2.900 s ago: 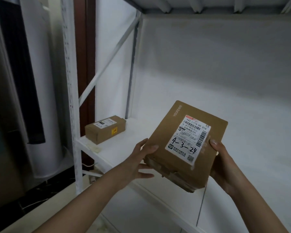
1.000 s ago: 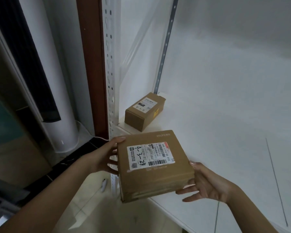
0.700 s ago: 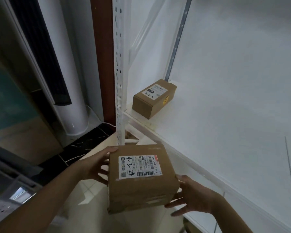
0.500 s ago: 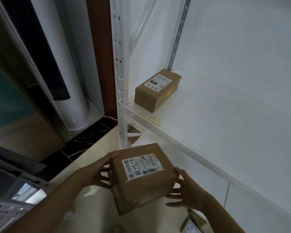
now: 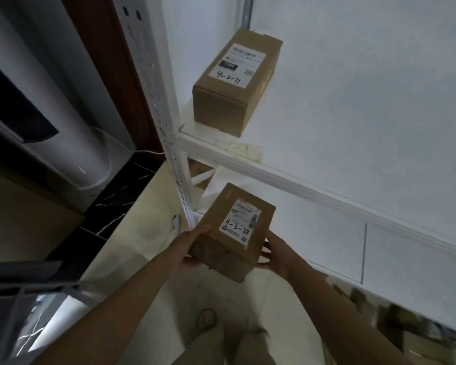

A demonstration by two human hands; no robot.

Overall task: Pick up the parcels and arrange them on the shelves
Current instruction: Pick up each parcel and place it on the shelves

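While left hand and right hand grip 4-3-24 parcel, below upper shelf edge, 4-2-71 parcel near its corner

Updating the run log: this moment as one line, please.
left hand: grips parcel 4-3-24 | right hand: holds same parcel | parcel: in the air, below upper shelf edge | parcel 4-2-71: rests on upper shelf

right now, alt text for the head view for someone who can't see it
Seen from above, a left hand and a right hand hold a brown parcel marked 4-3-24 below the front edge of a white shelf. A second parcel, marked 4-2-71, sits on that shelf beside the perforated upright.
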